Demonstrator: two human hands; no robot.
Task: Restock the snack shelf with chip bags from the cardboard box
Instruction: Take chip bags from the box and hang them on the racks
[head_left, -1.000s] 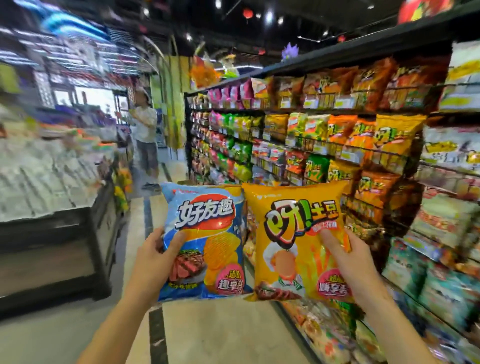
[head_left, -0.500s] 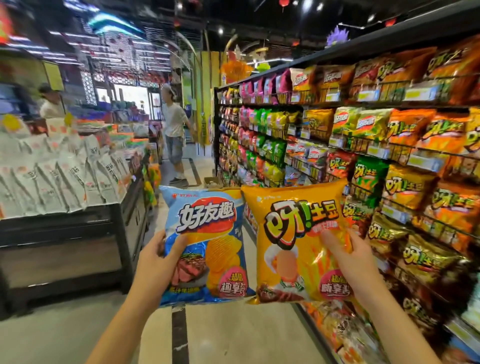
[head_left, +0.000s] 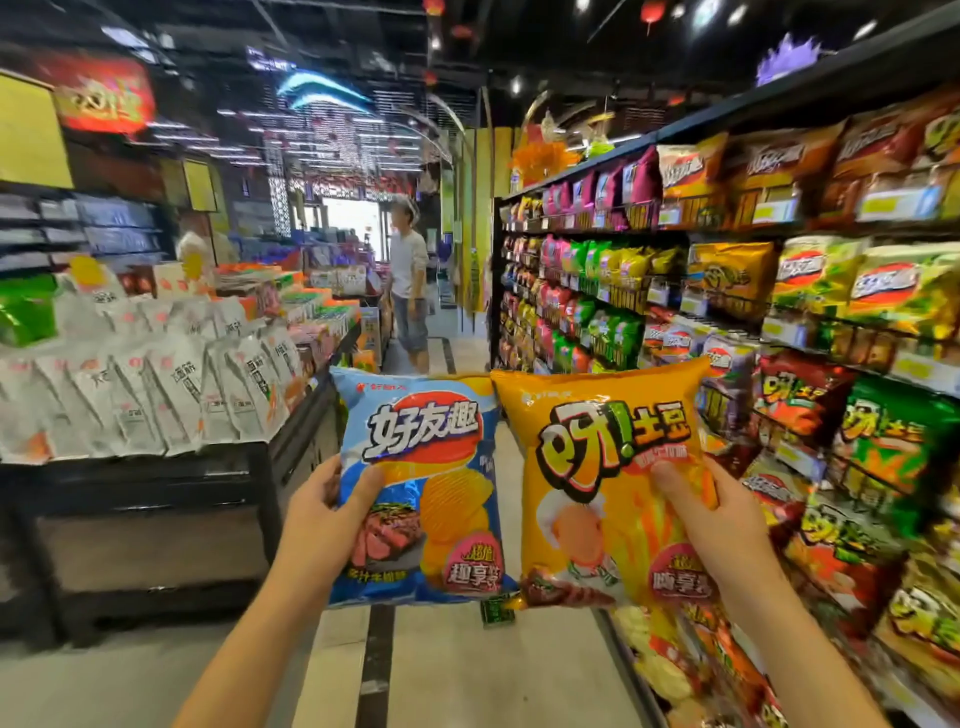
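Head view: my left hand (head_left: 324, 512) grips the blue chip bag (head_left: 421, 488) at its left edge, thumb in front. My right hand (head_left: 722, 512) grips the orange chip bag (head_left: 597, 483) at its right edge. Fingers are clenched on both bags, which are held up side by side in the aisle, not yet on the snack shelf (head_left: 737, 111) to my right. Cardboard box not in view.

Risks — edge pinches on puffy bags may slip during the reach, and pushing into packed rows may knock neighbours off.

Versus half a second ago: grips same, view swung slightly left — shelf sits further right.
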